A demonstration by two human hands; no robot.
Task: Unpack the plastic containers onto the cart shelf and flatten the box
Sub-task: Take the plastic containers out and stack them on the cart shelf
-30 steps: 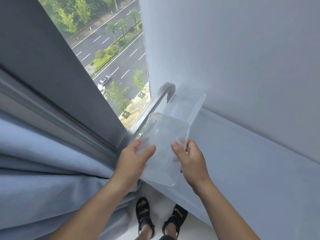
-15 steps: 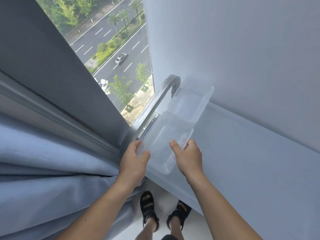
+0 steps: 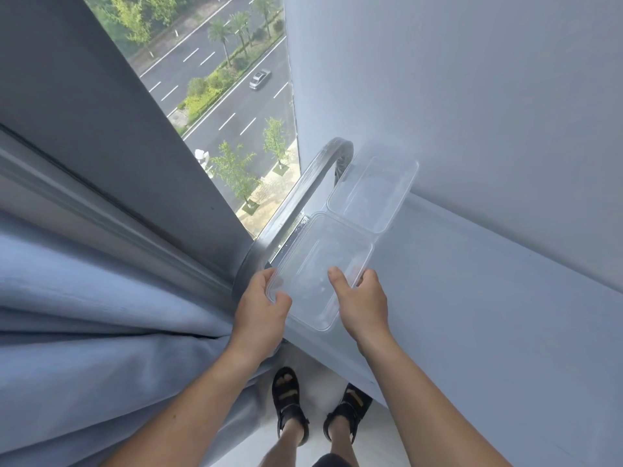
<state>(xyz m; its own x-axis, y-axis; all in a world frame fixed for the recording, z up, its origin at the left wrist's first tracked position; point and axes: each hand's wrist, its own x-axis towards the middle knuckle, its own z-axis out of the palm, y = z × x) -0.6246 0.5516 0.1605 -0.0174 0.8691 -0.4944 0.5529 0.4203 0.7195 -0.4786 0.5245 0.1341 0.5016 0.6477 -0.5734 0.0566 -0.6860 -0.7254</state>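
Clear plastic, the near container (image 3: pixel 317 269) lies on the pale cart shelf (image 3: pixel 472 315) just near of a second container (image 3: pixel 372 193), apparently touching it. The left hand (image 3: pixel 261 306) and right hand (image 3: pixel 362 298) grasp its near corners. Best to seat it flat beside the grey handle (image 3: pixel 303 193) before releasing.

Upper-floor room in a tall building, window (image 3: pixel 215 106) looking far down on a multi-lane road (image 3: pixel 232 109) with a car (image 3: pixel 259 79) and trees, grey-blue curtain (image 3: pixel 101 315), pale plain wall (image 3: pixel 472 79)
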